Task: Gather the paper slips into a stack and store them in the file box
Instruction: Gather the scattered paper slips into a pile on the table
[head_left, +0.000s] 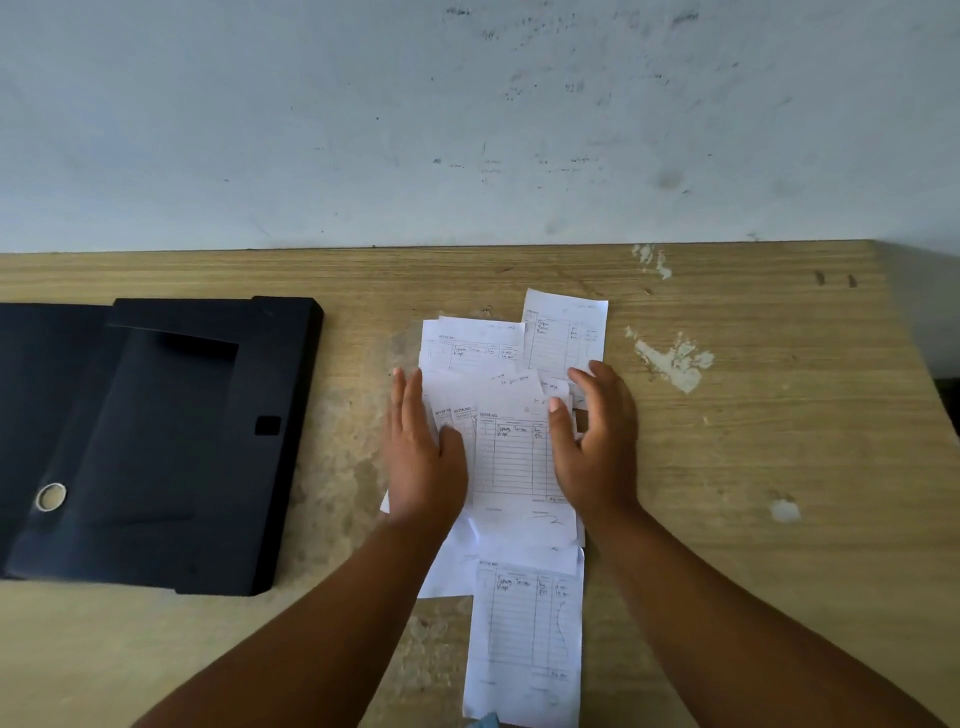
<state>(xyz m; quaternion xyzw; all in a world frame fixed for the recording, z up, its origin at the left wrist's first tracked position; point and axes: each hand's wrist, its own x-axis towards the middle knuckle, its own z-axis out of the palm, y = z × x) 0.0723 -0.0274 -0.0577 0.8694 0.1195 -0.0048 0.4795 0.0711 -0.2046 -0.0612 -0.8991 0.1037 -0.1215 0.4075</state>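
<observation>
Several white paper slips (511, 457) with printed tables and handwriting lie overlapping in a loose pile on the wooden table (753, 467). One slip (563, 332) sticks out at the far right of the pile, another (524, 639) lies nearest me. My left hand (423, 457) rests flat on the pile's left edge, fingers together. My right hand (597, 441) is cupped against the pile's right side, thumb on the top slip. The black file box (156, 441) lies open on the left, apart from the slips.
The table's back edge meets a scuffed pale wall (467, 130). White patches of chipped surface (675, 358) mark the table right of the slips. The table's right edge (914, 364) slants away at the far right. A round metal-ringed hole (51, 496) shows in the box.
</observation>
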